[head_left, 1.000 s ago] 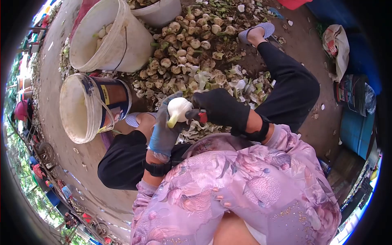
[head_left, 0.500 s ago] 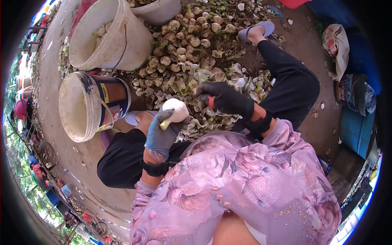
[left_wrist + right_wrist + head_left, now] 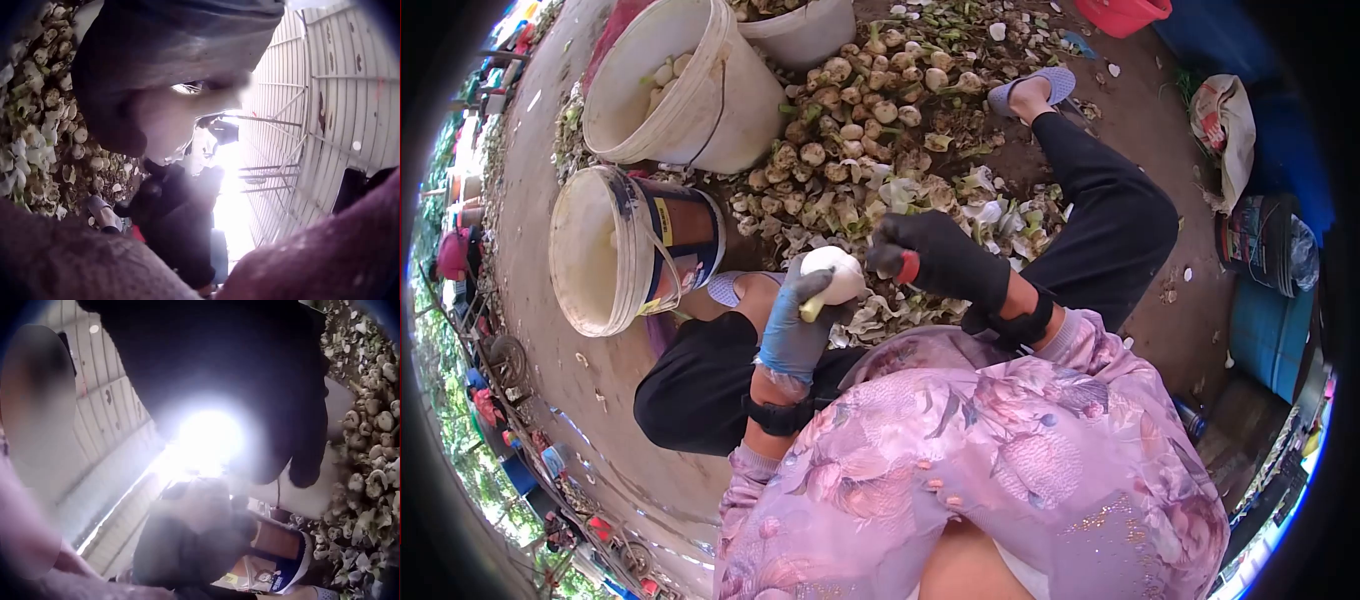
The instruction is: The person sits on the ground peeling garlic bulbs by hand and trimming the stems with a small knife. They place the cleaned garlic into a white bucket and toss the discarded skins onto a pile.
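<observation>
In the head view my left hand [image 3: 798, 325], in a grey-blue glove, holds a smooth white bulb [image 3: 843, 274]. Its short green stem [image 3: 813, 308] points down toward my lap, and a thumb lies across the bulb. To the right is my right hand [image 3: 948, 258], in a black glove, curled round a small red-handled tool [image 3: 909, 267]. A narrow gap separates its fingers from the bulb, and the tool's working end is hidden. The left glove [image 3: 181, 56] fills the top of the left wrist view; the dark right glove [image 3: 231, 369] covers much of the right wrist view.
A heap of soil-stained bulbs [image 3: 870, 110] lies ahead, with pale peelings [image 3: 900, 195] nearer my legs. To the left stand a large white bucket [image 3: 745, 110] holding white bulbs and a smaller labelled bucket [image 3: 685, 235]. A sack [image 3: 1225, 130] stands at the far right.
The right hand was at the bulb a second ago, drew away to the right, and is now slightly nearer again. The left hand keeps hold of the bulb, which shifted slightly left.
</observation>
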Motion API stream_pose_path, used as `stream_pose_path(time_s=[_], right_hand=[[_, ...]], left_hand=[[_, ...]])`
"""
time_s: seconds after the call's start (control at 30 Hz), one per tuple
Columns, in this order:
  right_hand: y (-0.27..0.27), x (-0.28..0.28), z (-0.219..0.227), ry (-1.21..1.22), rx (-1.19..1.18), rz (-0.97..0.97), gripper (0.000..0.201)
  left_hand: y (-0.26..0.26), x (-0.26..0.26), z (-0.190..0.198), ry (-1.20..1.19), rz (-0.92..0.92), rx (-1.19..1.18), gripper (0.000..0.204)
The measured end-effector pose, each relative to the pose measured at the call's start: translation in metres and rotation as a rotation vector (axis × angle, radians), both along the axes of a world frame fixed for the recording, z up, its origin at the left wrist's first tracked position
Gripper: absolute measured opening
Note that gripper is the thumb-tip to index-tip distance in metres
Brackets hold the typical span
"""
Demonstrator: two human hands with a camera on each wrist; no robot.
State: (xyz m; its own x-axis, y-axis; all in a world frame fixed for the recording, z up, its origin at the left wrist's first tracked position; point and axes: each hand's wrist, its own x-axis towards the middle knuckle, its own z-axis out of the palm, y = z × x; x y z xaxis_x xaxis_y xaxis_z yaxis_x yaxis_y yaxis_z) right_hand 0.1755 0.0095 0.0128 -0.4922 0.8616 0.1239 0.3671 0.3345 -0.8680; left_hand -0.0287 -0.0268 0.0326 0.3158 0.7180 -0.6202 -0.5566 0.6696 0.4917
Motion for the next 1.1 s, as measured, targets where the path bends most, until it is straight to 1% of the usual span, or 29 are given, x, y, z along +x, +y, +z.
stream_pose_path(time_s=[0.07, 0.1, 0.13, 0.17, 0.2, 0.23, 0.27, 0.3, 0.33, 0.37, 0.4, 0.43, 0.47, 0.53, 0.57, 0.6, 0.63, 0.7, 0.73, 0.77, 0.8, 0.83, 0.87, 0.9, 0.93, 0.97, 1.0, 1.03, 1.1], right_hand=[[-0.001, -0.005, 0.012, -0.065, -0.055, 0.007, 0.028], [-0.002, -0.008, 0.010, -0.107, 0.038, 0.087, 0.026], [0.000, -0.007, 0.010, -0.171, 0.140, 0.151, 0.025], [-0.003, -0.006, -0.001, -0.006, 0.032, 0.213, 0.021], [-0.004, -0.004, -0.007, 0.092, -0.003, 0.231, 0.024], [-0.007, -0.008, -0.023, 0.174, 0.096, 0.216, 0.022], [-0.009, -0.004, -0.001, 0.215, -0.465, 0.206, 0.020], [-0.005, -0.005, -0.001, 0.026, -0.133, 0.270, 0.016], [-0.005, -0.002, -0.007, 0.034, 0.082, 0.265, 0.016], [-0.001, 0.001, -0.001, 0.092, 0.138, 0.268, 0.017], [0.001, 0.003, 0.003, 0.069, 0.264, 0.261, 0.017], [-0.003, 0.009, -0.023, 0.064, 0.243, 0.239, 0.021], [-0.006, 0.014, 0.012, 0.163, 0.191, 0.188, 0.016], [-0.007, 0.031, 0.024, 0.100, 0.313, 0.195, 0.008], [-0.008, 0.035, 0.021, 0.094, 0.318, 0.186, 0.008], [-0.010, 0.042, 0.011, -0.040, 0.306, 0.006, 0.011], [-0.011, 0.047, -0.001, -0.161, 0.291, -0.179, 0.016], [-0.019, 0.060, -0.038, -0.379, 0.283, -0.253, 0.018], [-0.028, 0.064, -0.052, -0.399, 0.153, -0.254, 0.019], [-0.035, 0.065, -0.074, -0.382, 0.061, -0.287, 0.022], [-0.042, 0.064, -0.065, -0.434, -0.057, -0.273, 0.026], [-0.048, 0.067, -0.057, -0.232, -0.131, -0.309, 0.027], [-0.042, 0.067, -0.082, -0.124, -0.047, -0.309, 0.027], [-0.034, 0.064, -0.031, -0.217, -0.048, -0.209, 0.028], [-0.024, 0.061, -0.031, -0.084, 0.008, -0.150, 0.025], [-0.015, 0.046, -0.016, -0.030, 0.010, -0.223, 0.021], [-0.012, 0.032, 0.000, 0.323, -0.349, -0.217, 0.025], [-0.007, 0.025, 0.017, 0.389, -0.524, -0.183, 0.024], [-0.004, 0.014, 0.034, 0.405, -0.479, -0.137, 0.030]], left_hand=[[0.003, 0.008, 0.010, 0.181, -0.116, 0.165, 0.040], [0.001, 0.009, 0.007, 0.276, -0.148, 0.239, 0.040], [0.003, 0.006, 0.008, 0.374, -0.267, 0.248, 0.044], [-0.005, 0.007, 0.020, 0.357, -0.212, 0.303, 0.049], [-0.006, -0.003, 0.004, 0.287, -0.201, 0.204, 0.055], [-0.002, -0.014, -0.016, 0.283, -0.267, 0.236, 0.057], [0.012, -0.016, -0.019, 0.262, -0.354, 0.213, 0.058], [0.022, -0.019, -0.031, 0.263, -0.519, 0.584, 0.051], [0.039, -0.042, -0.105, 0.207, -0.594, 0.831, 0.043], [0.030, -0.002, 0.018, 0.395, -0.629, 0.344, 0.044], [0.029, 0.019, 0.050, 0.372, -0.579, 0.397, 0.032], [0.033, 0.021, 0.051, 0.364, -0.617, 0.395, 0.031], [0.035, 0.022, 0.050, 0.367, -0.651, 0.377, 0.031], [0.035, 0.034, 0.063, 0.336, -0.769, 0.363, 0.034], [0.031, 0.034, 0.046, 0.301, -0.627, 0.380, 0.036], [0.027, 0.040, 0.052, 0.299, -0.637, 0.385, 0.036], [0.024, 0.049, 0.066, 0.209, -0.554, 0.396, 0.037], [0.025, 0.054, 0.080, 0.023, -0.443, 0.405, 0.039], [0.035, 0.045, 0.059, -0.052, -0.444, 0.419, 0.042], [0.041, 0.038, 0.011, -0.147, -0.367, 0.586, 0.035], [0.029, 0.052, 0.049, -0.083, -0.270, 0.572, 0.030], [0.026, 0.046, 0.042, -0.212, -0.168, 0.477, 0.029], [0.024, 0.034, 0.027, -0.294, -0.054, 0.219, 0.032], [0.025, 0.023, 0.007, -0.166, -0.026, 0.142, 0.036], [0.026, 0.022, 0.005, -0.233, 0.045, 0.094, 0.037], [0.026, 0.019, 0.001, -0.269, 0.074, 0.119, 0.038], [0.027, 0.017, -0.001, -0.320, 0.072, 0.167, 0.039], [0.026, 0.015, 0.000, -0.304, 0.056, 0.192, 0.039], [0.023, 0.018, 0.007, -0.237, 0.003, 0.253, 0.041]])
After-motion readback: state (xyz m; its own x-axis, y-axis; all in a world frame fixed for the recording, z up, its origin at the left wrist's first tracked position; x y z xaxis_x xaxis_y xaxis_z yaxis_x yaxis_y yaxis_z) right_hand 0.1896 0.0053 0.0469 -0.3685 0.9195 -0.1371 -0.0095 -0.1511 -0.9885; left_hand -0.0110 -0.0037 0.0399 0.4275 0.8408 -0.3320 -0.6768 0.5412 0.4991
